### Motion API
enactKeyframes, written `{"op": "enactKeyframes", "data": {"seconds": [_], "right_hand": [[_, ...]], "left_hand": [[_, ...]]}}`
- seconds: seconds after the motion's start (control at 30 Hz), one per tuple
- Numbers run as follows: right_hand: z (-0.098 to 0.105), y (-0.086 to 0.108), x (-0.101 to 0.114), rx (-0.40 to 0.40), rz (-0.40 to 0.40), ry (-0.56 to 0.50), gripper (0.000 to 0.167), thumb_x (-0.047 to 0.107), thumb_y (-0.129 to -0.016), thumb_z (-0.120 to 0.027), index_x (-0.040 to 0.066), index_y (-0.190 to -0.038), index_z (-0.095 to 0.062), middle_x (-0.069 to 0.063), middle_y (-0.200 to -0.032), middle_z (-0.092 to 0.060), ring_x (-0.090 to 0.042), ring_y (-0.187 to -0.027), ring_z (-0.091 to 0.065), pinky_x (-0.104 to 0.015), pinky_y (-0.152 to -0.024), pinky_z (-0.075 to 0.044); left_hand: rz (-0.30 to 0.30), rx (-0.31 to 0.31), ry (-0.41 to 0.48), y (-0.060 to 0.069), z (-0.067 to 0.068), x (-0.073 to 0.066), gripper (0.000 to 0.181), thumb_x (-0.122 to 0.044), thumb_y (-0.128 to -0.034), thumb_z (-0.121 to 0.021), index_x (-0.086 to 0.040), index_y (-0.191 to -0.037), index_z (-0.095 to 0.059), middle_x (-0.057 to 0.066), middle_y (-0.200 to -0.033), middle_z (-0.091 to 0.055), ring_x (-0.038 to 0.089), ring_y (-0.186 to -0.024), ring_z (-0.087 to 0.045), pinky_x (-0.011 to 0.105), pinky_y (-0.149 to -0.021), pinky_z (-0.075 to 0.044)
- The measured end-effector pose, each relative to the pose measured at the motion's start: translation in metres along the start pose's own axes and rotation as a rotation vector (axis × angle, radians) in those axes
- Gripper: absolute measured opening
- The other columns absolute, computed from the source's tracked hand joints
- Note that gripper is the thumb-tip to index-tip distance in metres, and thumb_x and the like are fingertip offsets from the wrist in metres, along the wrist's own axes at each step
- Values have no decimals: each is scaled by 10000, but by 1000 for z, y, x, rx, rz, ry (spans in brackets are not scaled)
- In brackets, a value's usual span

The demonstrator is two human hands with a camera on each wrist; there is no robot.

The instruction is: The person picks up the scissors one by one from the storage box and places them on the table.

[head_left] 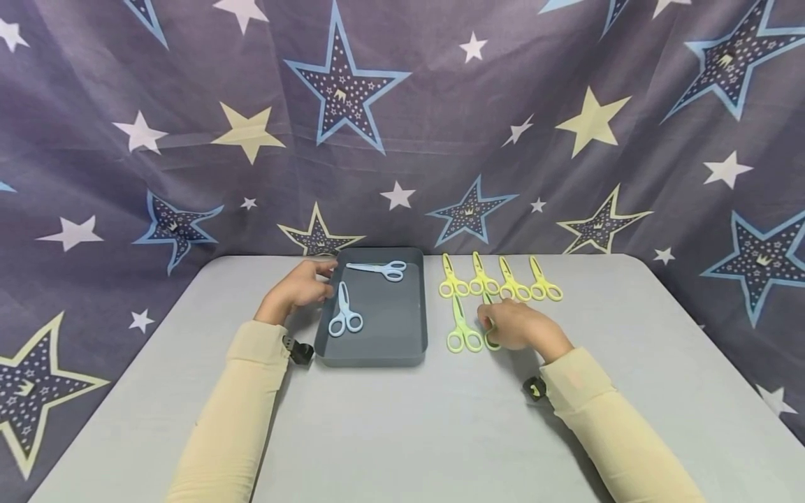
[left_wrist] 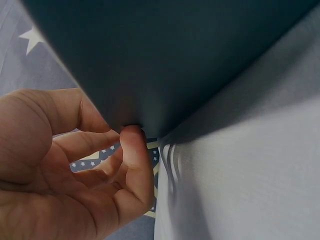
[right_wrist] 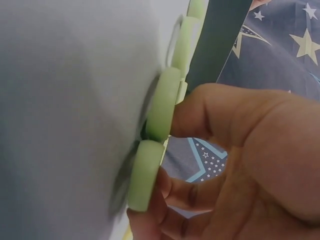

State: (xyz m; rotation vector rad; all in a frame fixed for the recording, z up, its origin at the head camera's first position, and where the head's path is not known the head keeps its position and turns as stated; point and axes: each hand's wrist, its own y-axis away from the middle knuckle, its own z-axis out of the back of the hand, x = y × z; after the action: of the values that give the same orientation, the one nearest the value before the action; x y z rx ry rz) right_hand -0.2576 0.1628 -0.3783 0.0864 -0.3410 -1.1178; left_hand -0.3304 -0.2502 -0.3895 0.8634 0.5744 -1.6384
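Observation:
My left hand grips the far left corner of a dark grey tray, fingers and thumb at its wall. In the tray lie two pairs of light blue scissors: one sideways near the back, the other pointing away at the left. Right of the tray, my right hand pinches the handle of a pair of green scissors at the table, partly covering them. In the right wrist view, its thumb touches one handle loop and its fingers the other. Another pair of green scissors lies just left of them.
Several pairs of yellow scissors form a row behind the green ones, points facing away. A grey-white cloth covers the table. Behind it hangs a dark curtain with stars.

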Motion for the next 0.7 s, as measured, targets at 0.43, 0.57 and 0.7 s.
{"op": "enactKeyframes", "data": {"seconds": [0.43,0.57,0.7], "right_hand": [[-3,-3,-3,-42,38,-41,160,66,-870,-693,156,-995,-651,20,-880,-639,-224,-895,-538,-415,-784,-478],[-1,-2,-2,-44,30,-41,159,66,-873,-694,153,-1001,-657,14,-888,-640,-224,-903,-539,-416,-788,-478],[-1,-2,-1,-43,25,-24,162,79,-873,-696,157,-1013,-665,14,-900,-646,-226,-915,-547,-427,-803,-486]], "left_hand": [[-3,0,10,-1,0,2,780,78,-779,-572,70,-1535,-382,345,-1356,-538,130,-654,-556,239,-593,-503],[-1,-1,14,0,0,1,785,79,-775,-574,70,-1536,-380,344,-1353,-539,133,-657,-557,241,-594,-504],[3,-2,10,0,0,1,788,76,-777,-577,65,-1539,-378,341,-1359,-536,138,-672,-564,246,-605,-510]]}}
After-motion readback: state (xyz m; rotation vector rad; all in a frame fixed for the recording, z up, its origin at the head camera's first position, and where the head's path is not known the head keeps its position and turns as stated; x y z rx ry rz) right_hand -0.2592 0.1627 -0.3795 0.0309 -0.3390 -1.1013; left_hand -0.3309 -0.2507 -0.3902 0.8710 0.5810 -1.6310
